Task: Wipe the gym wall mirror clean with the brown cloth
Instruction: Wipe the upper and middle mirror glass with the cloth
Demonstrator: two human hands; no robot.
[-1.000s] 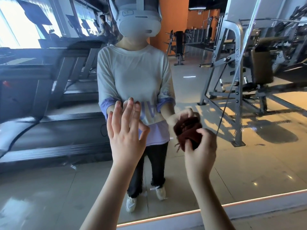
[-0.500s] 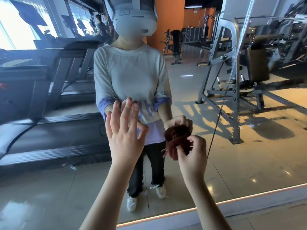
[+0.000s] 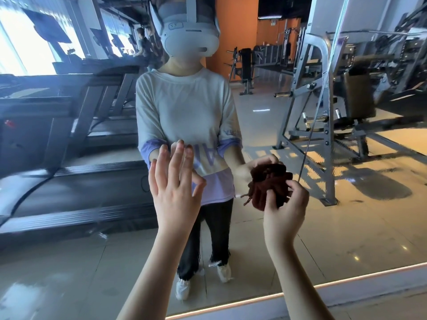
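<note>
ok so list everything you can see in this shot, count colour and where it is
wall mirror: one, fills the view ahead, lit strip along its bottom edge
brown cloth: one, dark brown, bunched, right of centre, close to the glass
treadmills: at least two, dark grey, reflected on the left
weight machine: one, grey metal frame, reflected on the right
orange wall: one, orange, reflected at top centre
person's reflection: one, pale top, dark trousers, white headset, centre
left hand: one, fingers straight, raised at the glass left of the cloth
right hand: one, fingers curled round the brown cloth
</note>
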